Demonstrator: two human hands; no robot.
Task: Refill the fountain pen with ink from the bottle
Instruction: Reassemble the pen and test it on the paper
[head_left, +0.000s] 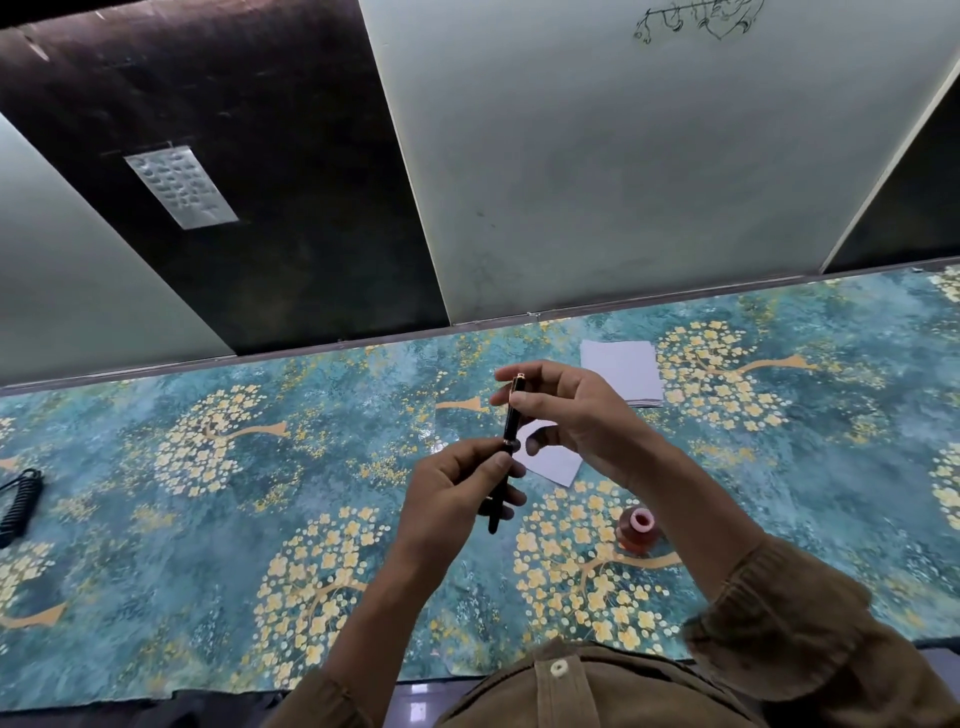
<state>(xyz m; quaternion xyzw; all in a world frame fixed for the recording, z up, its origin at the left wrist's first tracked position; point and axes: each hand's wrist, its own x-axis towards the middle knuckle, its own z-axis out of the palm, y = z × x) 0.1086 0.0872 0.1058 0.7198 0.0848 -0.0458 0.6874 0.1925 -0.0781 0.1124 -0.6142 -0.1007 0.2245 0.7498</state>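
A black fountain pen with gold trim is held upright above the table, between both hands. My left hand grips its lower half, fingers curled round the barrel. My right hand pinches the upper end near the gold tip with thumb and fingers. A small ink bottle with reddish ink and an open pink mouth stands on the table under my right forearm, apart from the pen.
The table wears a teal cloth with yellow flower trees. A white paper sheet lies below the hands, and a folded white stack sits behind. A black coiled cable lies at the far left. Wall panels rise behind.
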